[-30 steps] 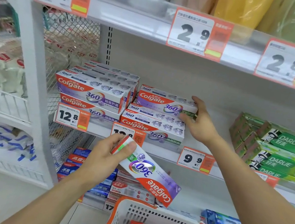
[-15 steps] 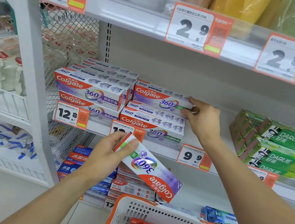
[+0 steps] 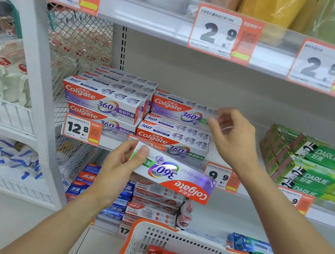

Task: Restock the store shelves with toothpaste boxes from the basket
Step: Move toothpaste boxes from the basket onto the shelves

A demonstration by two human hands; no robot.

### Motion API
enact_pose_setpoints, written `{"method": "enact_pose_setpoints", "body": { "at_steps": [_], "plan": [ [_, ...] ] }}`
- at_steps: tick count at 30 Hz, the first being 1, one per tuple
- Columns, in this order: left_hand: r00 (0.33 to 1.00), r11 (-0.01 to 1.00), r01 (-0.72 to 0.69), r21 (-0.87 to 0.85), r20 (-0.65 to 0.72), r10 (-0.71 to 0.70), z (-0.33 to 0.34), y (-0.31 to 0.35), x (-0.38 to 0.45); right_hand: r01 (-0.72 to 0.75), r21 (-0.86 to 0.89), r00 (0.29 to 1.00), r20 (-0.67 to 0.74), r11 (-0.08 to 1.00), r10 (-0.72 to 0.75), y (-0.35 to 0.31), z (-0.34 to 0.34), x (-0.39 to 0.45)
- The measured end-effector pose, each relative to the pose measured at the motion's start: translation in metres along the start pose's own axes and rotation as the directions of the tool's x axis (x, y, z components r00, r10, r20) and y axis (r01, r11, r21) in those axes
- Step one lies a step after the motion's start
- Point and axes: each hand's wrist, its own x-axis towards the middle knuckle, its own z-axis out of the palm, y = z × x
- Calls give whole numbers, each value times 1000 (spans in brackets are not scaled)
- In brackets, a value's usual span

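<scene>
The left hand (image 3: 118, 170) grips an upside-down white, purple and red toothpaste box (image 3: 173, 175). The right hand (image 3: 232, 137) is blurred, fingers loose, holding nothing. The basket (image 3: 167, 241) is cut off below.

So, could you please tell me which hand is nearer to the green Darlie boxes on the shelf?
Right. The right hand hovers by the Colgate stack, just left of the Darlie boxes. The left hand is farther left, holding a Colgate 360 box below shelf level.
</scene>
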Motion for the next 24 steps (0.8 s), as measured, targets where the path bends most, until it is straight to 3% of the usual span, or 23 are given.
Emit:
{"method": "enact_pose_setpoints", "body": {
  "at_steps": [2,4,5,7,10,13,15,17,19,21,24],
  "plan": [
    [1000,998,-7,-58,-5,7,-1,2,1,-40,159,946,325,987,-14,-13,-19,-14],
    [1000,994,-15,-107,-6,15,0,4,0,-129,137,726,688,982,0,-17,-35,-24],
    [1000,993,-23,-118,-6,23,1,5,0,-181,132,624,782,975,10,-16,-41,-27],
    [999,993,-37,-116,-4,36,5,6,-1,-311,207,541,841,928,-6,-13,-51,-31],
    [999,994,-39,-107,-1,39,14,6,-2,-359,253,538,842,898,-22,-9,-62,-29],
    [997,997,-74,-34,-17,73,16,6,-2,-369,281,648,761,886,28,-3,-65,-26],
    [986,960,-156,233,-23,166,11,8,-1,-370,295,713,698,881,66,0,-67,-24],
    [979,859,-200,472,59,195,10,10,-4,-375,274,711,698,886,85,-1,-70,-23],
    [974,809,-187,557,209,82,18,8,-8,-337,229,691,719,913,75,-7,-69,-24],
    [942,828,-131,545,330,-68,27,1,-11,-309,212,683,727,927,62,-19,-63,-26],
    [924,884,-66,462,363,-120,29,-1,-11,-329,338,804,591,882,73,-33,-48,-29]
  ]
}}
